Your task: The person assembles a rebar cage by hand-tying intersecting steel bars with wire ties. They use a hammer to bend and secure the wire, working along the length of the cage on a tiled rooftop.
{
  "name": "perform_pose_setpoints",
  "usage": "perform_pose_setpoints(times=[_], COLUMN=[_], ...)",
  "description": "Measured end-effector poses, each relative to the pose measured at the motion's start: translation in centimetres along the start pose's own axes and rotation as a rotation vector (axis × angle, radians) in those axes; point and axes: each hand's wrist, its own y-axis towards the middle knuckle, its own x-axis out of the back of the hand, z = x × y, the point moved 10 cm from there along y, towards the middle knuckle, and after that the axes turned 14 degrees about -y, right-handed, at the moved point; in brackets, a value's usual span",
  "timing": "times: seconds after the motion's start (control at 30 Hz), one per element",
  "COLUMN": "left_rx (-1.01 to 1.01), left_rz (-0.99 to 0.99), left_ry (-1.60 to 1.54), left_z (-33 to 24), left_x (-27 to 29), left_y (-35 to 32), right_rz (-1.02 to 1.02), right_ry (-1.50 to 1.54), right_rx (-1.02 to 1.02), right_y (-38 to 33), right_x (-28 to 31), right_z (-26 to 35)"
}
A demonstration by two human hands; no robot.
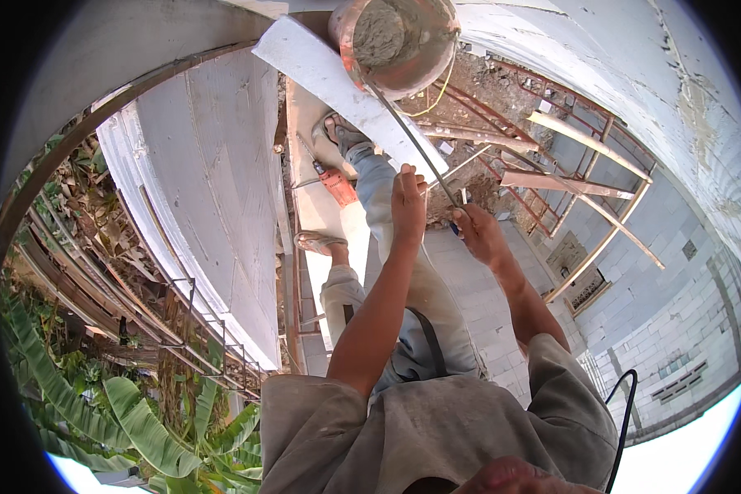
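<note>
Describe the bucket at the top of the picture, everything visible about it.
The bucket is round, reddish-orange, seemingly plastic, smeared with grey. It stands open at the top of the view, partly cut by the frame edge, holding a lump of grey mortar. It rests at the end of a pale board. A thin metal rod runs from its near rim down toward the right hand; whether the left hand also grips it is unclear.

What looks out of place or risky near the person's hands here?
A red power drill lies loose on the narrow scaffold plank beside the sandalled foot, close to the edge. The orange bucket of grey mortar appears tilted.
</note>
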Motion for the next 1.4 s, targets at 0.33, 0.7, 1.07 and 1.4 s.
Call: perform_pose_setpoints(times=[0.33, 0.7, 1.07, 1.4], left_rx=[-0.683, -0.556, 0.309, 0.332], left_rz=[-0.010, 0.028, 0.135, 0.048], left_ry=[0.798, 0.753, 0.233, -0.037], left_z=[-16.1, -15.0, 5.2, 4.1], left_x=[-5.1, -6.1, -3.2, -3.2], left_y=[18.6, 20.0, 7.0, 11.3], right_rz=[-0.174, 0.040, 0.026, 0.186], right_ry=[-0.822, -0.304, 0.328, 0.356], right_rx=[0.038, 0.121, -0.259, -0.254], right_y=[25.8, 19.9, 8.8, 12.4], right_x=[6.9, -0.5, -4.2, -5.0], right_z=[-3.6, -2.8, -2.8, -3.7])
